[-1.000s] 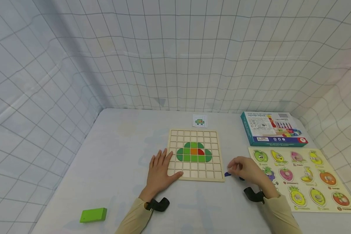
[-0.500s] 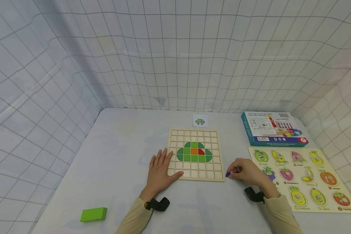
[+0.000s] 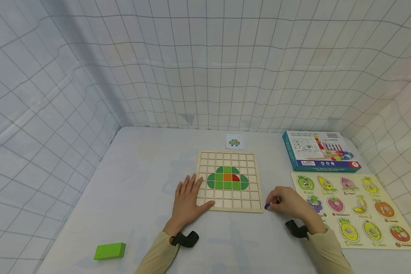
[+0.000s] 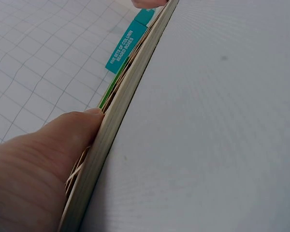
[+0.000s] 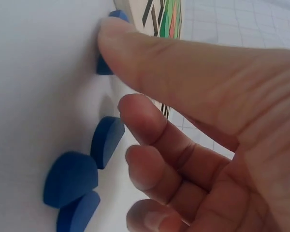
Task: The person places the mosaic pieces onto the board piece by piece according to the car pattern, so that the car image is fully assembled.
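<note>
While the left hand point(image 3: 188, 199) lay flat, steadying the grid board point(image 3: 229, 180) by its near left corner, pinched a blue piece point(image 3: 267, 206) in the right hand point(image 3: 289, 201) just beside the board's near right corner.

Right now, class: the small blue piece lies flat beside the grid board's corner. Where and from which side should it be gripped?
Pinch the blue piece across its thin edges, coming from above and from the right, where the right hand already is. It lies flat on the table, so only its rim offers purchase, and the grid board probably blocks an approach from the left.
</note>
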